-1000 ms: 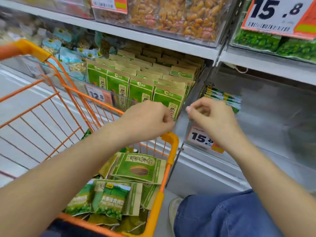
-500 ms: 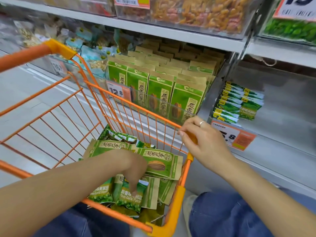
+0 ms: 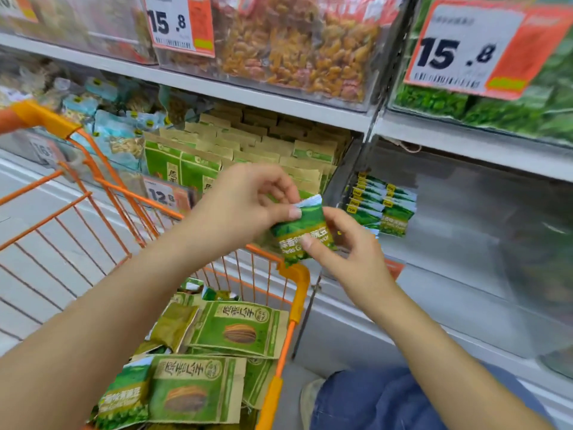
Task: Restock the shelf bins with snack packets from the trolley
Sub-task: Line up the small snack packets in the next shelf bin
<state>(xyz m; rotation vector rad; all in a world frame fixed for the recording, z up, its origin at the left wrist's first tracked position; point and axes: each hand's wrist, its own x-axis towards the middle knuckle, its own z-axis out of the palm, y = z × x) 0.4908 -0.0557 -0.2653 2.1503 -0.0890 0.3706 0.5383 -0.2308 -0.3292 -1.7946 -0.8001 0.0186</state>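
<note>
2 hands (image 3: 248,200) (image 3: 350,252), 1 green packet (image 3: 302,234) pinched above orange trolley (image 3: 294,277)

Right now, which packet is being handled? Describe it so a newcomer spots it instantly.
Find the orange trolley; above its front right corner, both hands meet. The left hand and right hand pinch one small green pea packet. Unlike the larger kraft-edged seed packets lying in the trolley, it is held in the air.
</note>
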